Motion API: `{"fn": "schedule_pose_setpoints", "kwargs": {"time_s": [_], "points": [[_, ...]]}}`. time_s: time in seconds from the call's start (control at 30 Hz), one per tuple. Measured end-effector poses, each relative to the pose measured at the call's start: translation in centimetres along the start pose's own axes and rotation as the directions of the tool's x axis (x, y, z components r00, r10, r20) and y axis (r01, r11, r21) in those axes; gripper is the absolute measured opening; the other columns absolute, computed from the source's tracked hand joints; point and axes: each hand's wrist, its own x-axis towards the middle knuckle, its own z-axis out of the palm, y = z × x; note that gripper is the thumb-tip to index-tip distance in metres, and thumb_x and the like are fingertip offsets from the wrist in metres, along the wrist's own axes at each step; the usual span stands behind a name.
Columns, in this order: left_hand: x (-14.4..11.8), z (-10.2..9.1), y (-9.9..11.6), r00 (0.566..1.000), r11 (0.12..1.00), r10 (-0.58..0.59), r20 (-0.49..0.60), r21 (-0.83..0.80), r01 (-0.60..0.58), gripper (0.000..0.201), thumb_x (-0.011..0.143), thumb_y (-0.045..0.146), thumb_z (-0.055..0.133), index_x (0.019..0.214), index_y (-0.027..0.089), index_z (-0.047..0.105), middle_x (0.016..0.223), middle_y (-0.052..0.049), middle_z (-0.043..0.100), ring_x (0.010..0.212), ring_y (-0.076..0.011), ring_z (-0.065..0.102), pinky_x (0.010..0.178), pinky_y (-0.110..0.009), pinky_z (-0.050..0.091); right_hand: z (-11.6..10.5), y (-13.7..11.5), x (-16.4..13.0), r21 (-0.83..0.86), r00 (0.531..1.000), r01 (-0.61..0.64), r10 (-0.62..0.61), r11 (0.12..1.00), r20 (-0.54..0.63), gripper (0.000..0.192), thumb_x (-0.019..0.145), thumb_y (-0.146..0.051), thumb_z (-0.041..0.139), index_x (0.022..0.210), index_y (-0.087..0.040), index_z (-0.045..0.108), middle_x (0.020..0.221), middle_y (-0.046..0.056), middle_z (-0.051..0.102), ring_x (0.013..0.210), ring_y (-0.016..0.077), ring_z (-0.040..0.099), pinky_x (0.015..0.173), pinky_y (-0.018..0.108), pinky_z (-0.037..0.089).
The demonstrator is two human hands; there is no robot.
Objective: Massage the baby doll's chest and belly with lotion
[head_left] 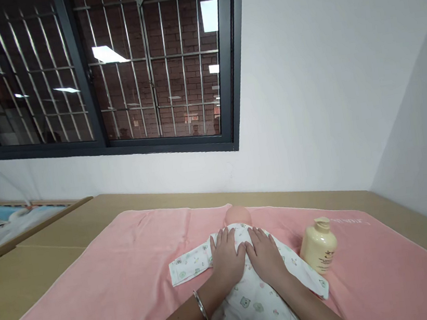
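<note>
Both my palms flat on the doll's chest, fingers loosely spread.

My left hand and right hand lie side by side, thumbs nearly touching, fingers slightly fanned and pressed down onto the printed baby garment, pinching nothing. A thin bangle rings my left wrist. Under the cloth lies a baby doll, its head just beyond my fingertips, pointing toward the wall; the garment's sleeves splay out to either side. Near my right hand, apart from the sleeve, a cream pump bottle stands upright. Everything rests on a pink towel spread over a tan table. Beyond, a barred window fills the wall.
</note>
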Motion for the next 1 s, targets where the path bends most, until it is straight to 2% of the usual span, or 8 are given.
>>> {"fn": "schedule_pose_setpoints", "kwargs": {"time_s": [0.23,0.53,0.7,0.83,1.0], "points": [[0.1,0.3,-0.3,0.999,0.998,0.041,-0.032,-0.041,-0.043,0.051,0.094,0.035,0.036,0.141,0.017,0.047,0.148,-0.01,0.048,0.142,-0.0263,0.035,0.121,-0.049,0.019,-0.2,-0.1,0.0,0.007,1.0,-0.001,0.001,1.0,0.014,0.058,0.098,-0.035,0.023,0.15,-0.012,0.035,0.154,0.011,0.037,0.146,0.0262,0.024,0.118,0.045,0.017],[0.1,0.7,-0.5,0.997,0.998,0.049,-0.067,-0.042,-0.052,0.05,0.095,0.034,0.037,0.14,0.017,0.048,0.147,-0.011,0.049,0.142,-0.0275,0.035,0.12,-0.05,0.02,0.5,0.5,0.3,0.073,1.0,0.012,-0.012,0.997,-0.009,0.057,0.098,-0.035,0.026,0.149,-0.013,0.038,0.155,0.011,0.036,0.147,0.0262,0.023,0.12,0.046,0.016],[0.3,1.1,-0.6,0.994,0.996,0.063,-0.094,-0.051,-0.068,0.049,0.094,0.033,0.039,0.14,0.017,0.049,0.145,-0.012,0.051,0.14,-0.029,0.037,0.118,-0.051,0.024,0.7,1.4,0.9,0.127,0.997,0.078,-0.079,0.989,0.008,0.059,0.097,-0.037,0.026,0.149,-0.012,0.037,0.156,0.009,0.035,0.147,0.0239,0.021,0.121,0.045,0.012],[0.4,1.6,-0.6,0.98,0.991,0.112,-0.167,-0.056,-0.123,0.045,0.094,0.028,0.039,0.135,0.016,0.053,0.14,-0.012,0.055,0.136,-0.0289,0.042,0.115,-0.052,0.03,0.4,2.0,1.5,0.138,0.991,0.129,-0.134,0.982,0.027,0.06,0.097,-0.039,0.025,0.151,-0.014,0.034,0.156,0.009,0.036,0.147,0.0225,0.022,0.12,0.045,0.012],[0.3,2.2,-0.7,0.931,0.97,0.207,-0.3,-0.059,-0.234,0.038,0.094,0.02,0.039,0.124,0.02,0.062,0.13,-0.009,0.064,0.126,-0.0252,0.054,0.11,-0.049,0.04,-0.6,1.0,1.1,0.063,0.989,0.137,-0.14,0.989,0.052,0.058,0.098,-0.035,0.023,0.151,-0.015,0.034,0.156,0.009,0.035,0.146,0.0236,0.025,0.119,0.044,0.014]]}}
